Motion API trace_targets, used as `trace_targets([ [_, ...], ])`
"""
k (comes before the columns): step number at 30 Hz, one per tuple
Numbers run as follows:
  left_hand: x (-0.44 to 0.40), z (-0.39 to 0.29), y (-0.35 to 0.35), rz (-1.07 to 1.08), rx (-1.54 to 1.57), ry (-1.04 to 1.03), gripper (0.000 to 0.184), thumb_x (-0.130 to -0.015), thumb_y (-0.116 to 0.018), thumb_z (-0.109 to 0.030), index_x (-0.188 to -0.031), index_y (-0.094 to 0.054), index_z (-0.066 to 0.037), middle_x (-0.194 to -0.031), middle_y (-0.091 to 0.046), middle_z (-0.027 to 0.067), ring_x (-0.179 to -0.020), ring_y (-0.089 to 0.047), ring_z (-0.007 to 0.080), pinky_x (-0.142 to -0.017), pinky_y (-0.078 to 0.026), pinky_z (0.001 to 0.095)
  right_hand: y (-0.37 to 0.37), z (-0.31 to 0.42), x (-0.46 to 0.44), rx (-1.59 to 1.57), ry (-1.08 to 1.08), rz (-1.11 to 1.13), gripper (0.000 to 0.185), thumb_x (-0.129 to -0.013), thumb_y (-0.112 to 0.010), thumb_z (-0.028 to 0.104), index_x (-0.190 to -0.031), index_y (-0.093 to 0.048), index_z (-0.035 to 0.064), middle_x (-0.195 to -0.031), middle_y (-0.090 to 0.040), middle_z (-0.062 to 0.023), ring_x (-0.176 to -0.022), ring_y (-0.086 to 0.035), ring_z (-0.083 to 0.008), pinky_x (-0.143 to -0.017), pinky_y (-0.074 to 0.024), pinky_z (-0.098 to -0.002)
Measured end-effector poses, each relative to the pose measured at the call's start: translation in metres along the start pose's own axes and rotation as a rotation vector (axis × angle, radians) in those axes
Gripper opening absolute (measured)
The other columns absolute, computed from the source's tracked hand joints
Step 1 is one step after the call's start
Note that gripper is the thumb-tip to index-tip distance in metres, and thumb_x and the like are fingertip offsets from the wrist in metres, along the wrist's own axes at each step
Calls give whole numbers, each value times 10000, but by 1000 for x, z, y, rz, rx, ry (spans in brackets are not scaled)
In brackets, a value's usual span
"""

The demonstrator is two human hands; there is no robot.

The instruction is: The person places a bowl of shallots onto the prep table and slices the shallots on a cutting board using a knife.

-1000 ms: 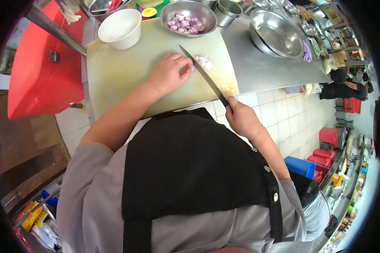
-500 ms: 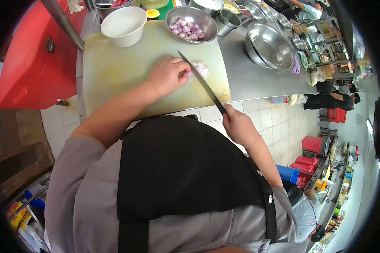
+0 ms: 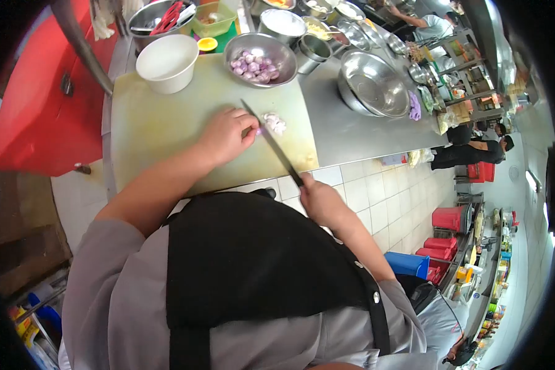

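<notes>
My right hand is closed round the handle of a long kitchen knife. The blade slants across the cutting board, its tip pointing away from me. Curled fingers of my left hand press a shallot to the board against the blade; only a purplish sliver of it shows. Just right of the blade lies a small pile of cut shallot. Beyond my hands, a steel bowl holds peeled shallots. A white bowl stands at the board's far left.
Stacked steel bowls stand on the steel counter at right. Behind the board are a yellow cup, a pot with red-handled tools and several containers. A red bin is at left. Other people are farther off.
The whole view has shifted, so the board and bowls appear lower and farther left. My hands keep nearly the same place on the board, with the knife still beside the left fingers.
</notes>
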State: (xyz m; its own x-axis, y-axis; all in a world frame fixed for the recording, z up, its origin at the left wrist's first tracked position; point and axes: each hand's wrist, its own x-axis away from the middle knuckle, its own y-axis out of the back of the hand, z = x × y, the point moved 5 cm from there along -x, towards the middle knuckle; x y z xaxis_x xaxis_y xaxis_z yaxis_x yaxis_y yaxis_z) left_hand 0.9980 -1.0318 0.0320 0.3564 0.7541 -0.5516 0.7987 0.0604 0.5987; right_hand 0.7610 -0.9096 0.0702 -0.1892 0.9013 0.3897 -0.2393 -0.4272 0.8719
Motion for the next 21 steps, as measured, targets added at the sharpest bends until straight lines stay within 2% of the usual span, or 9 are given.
trace_targets([
  [1, -1, -1, 0, -14, 1, -12, 84, -840, -752, -121, -904, -707, -90, -916, -702, 96, -867, -647, 348, -786, -533, 476, -6, 1, -9, 5, -11, 20, 300, -1028, -514, 180, -1275, -555, 15, -974, -721, -277, -942, -688, -471, -846, -534, -573],
  [5, -4, -3, 1, 76, -26, 12, 81, -845, -753, -112, -916, -728, -85, -965, -712, 114, -927, -658, 351, -836, -533, 466, 10, -2, -1, 18, 89, -55, 213, -1005, -542, 169, -1147, -570, 12, -912, -715, -263, -889, -686, -472, -801, -532, -577],
  [8, -5, -2, -1, 69, -27, -17, 79, -837, -754, -99, -907, -722, -83, -955, -708, 119, -919, -654, 358, -845, -528, 460, 15, -4, 14, -65, 88, -28, 229, -998, -543, 179, -1150, -574, 10, -908, -709, -270, -890, -688, -476, -793, -529, -576],
  [10, -5, 2, -2, 93, -16, 13, 83, -830, -755, -104, -896, -706, -91, -953, -702, 119, -925, -650, 363, -836, -525, 472, -9, -9, -5, -63, 88, 16, 272, -1017, -557, 193, -1223, -536, 16, -897, -702, -246, -877, -680, -479, -792, -539, -554],
  [12, -3, -2, -5, 102, -14, 28, 100, -823, -760, -106, -898, -694, -95, -957, -699, 118, -934, -649, 365, -841, -525, 474, -6, 6, -16, -187, 1, 96, 282, -1017, -540, 211, -1209, -528, 5, -849, -696, -246, -828, -682, -472, -753, -535, -556],
  [14, -4, -4, -3, 93, -29, 16, 129, -816, -772, -105, -913, -688, -94, -968, -700, 119, -947, -651, 366, -858, -528, 466, -10, 5, -21, -151, 47, 56, 265, -1007, -527, 202, -1192, -561, 16, -931, -711, -273, -897, -690, -491, -782, -528, -567],
  [17, -6, -10, -6, 43, -53, -112, 169, -806, -791, -108, -927, -674, -92, -965, -699, 112, -956, -655, 363, -863, -531, 464, -5, 7, -16, -189, 28, 72, 281, -1009, -533, 224, -1211, -561, 30, -936, -720, -247, -887, -703, -463, -774, -536, -547],
  [21, -16, -13, -13, 102, -68, -131, 162, -813, -784, -99, -919, -662, -84, -939, -687, 103, -913, -653, 342, -816, -532, 464, -11, -4, -16, -210, 44, 14, 298, -1007, -530, 218, -1239, -580, 38, -960, -726, -238, -918, -710, -447, -789, -546, -537],
])
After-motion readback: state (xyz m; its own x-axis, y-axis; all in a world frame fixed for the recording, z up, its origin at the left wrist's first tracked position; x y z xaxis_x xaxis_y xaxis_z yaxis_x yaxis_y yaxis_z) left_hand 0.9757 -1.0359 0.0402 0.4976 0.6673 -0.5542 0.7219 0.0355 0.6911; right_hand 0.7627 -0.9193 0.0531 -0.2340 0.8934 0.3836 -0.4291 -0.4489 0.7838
